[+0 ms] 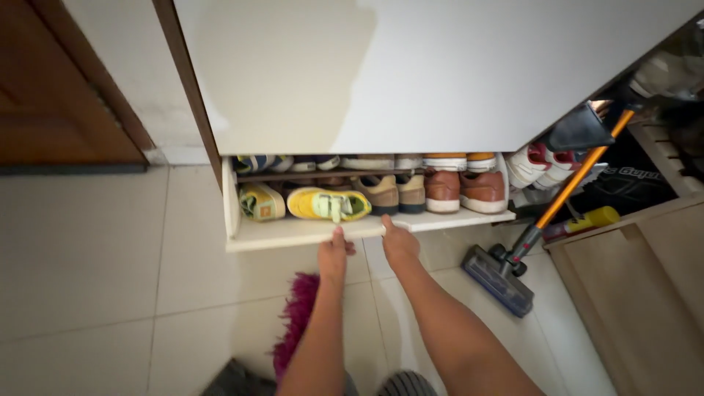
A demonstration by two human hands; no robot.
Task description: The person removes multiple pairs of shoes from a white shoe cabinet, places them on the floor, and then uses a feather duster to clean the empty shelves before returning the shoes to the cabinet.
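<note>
Head view: both hands, left hand (334,253) and right hand (398,240), grip the front edge of the tilted-out shoe drawer (308,233), low in the white cabinet (411,73). Step in hand: swinging the drawer. Next move likely requires even force from both hands.

upper shoe row (367,161) half hidden, vacuum (506,271) handle cut off

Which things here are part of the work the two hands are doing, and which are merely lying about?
In hand:
left hand and right hand, both on the drawer front
yellow shoe, tan shoes and brown shoes inside

Lying about:
stick vacuum
magenta fluffy slipper
wooden door
</note>
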